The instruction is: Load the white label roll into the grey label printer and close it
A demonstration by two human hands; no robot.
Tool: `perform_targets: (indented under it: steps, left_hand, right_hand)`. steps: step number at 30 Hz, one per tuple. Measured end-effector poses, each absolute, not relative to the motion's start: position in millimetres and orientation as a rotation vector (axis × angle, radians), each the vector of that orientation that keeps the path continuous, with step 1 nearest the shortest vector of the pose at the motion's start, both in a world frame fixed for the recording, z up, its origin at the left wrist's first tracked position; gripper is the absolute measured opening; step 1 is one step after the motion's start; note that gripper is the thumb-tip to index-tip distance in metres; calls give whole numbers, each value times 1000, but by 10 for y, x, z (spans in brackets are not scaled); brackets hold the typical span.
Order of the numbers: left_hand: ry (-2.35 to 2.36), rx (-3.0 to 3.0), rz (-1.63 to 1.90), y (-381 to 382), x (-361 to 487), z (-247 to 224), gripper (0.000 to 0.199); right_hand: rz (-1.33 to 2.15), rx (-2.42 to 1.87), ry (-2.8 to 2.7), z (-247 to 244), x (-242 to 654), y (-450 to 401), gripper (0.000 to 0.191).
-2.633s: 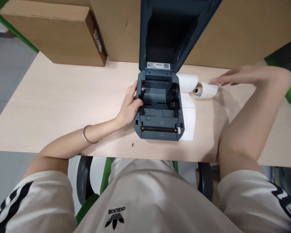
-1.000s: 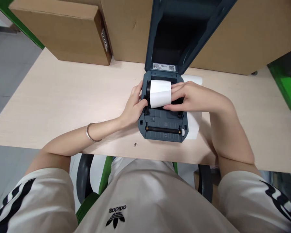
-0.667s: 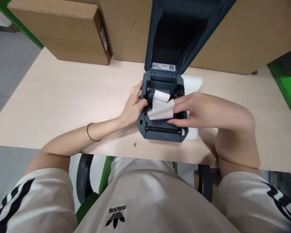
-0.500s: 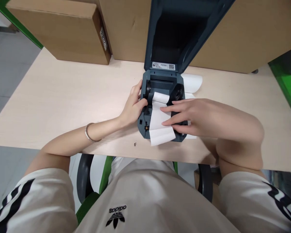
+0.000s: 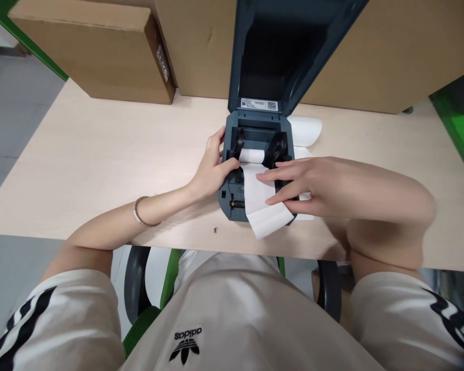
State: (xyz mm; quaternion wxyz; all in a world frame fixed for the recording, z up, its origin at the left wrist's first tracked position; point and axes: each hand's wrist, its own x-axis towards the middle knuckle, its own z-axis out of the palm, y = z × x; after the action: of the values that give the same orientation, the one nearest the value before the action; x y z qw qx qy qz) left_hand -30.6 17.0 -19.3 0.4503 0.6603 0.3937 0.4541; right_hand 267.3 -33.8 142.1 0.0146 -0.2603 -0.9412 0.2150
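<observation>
A dark blue-grey label printer [image 5: 227, 206] stands on the table, its lid [image 5: 234, 62] raised. Inside, a small roll of white paper [image 5: 252, 156] sits between two black round holders, and its loose strip [image 5: 260, 191] runs out over the front edge, skewed to the right. My left hand [image 5: 213, 167] clasps the printer's left side, the thumb over the rim near the left holder and the other fingers partly hidden outside. Over the printer's right half, my right hand [image 5: 299, 185] has its fingers spread, with fingertips resting on the paper strip.
Behind the printer's right side lies a larger curled white paper [image 5: 306, 131]. A cardboard box [image 5: 88, 56] stands at the back left, against a big cardboard panel [image 5: 201, 51] along the rear. The table's front edge [image 5: 201, 252] is close to my body.
The paper roll has straightened between the holders. The strip's front end has swung to the right under my right fingers. My left thumb reaches slightly further in over the rim.
</observation>
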Motion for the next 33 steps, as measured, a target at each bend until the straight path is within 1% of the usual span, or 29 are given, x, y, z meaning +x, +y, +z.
perform_targets:
  steps: [4,6,10,15,17,19,23,27,33]
  left_hand:
    - [983,1644,1114,168,-297,-173,95]
    - [980,1646,1111,169,-298,-170,96]
    - [972,1656,1118,170,-303,-169,95]
    - [982,1655,1105,149,-284,-135,95]
    - [1001,1652,1084,133,-273,-106,96]
    - [1028,1655,1055,121,-268,-79,97]
    - [1063,1724,1023,135,-282,-60,99]
    - [1065,1769,1010,167,-300,-90,100]
    - [1053,1749,1029,177,-300,-110,99]
  right_hand:
    - [578,-724,-2939,1345,2676,-448,28]
    - [513,-681,-2950,1298,2658,-525,29]
    - [411,-607,-2914,1152,2581,-659,39]
    - [319,-587,-2893,1078,2548,-785,36]
    - [368,-634,-2902,1150,2580,-857,36]
    - [449,-649,-2941,1262,2620,-930,40]
    - [593,-544,-3048,1473,2661,-995,40]
    - [668,-514,-3065,1542,2667,-953,41]
    - [752,-596,-3022,1505,2725,-898,30]
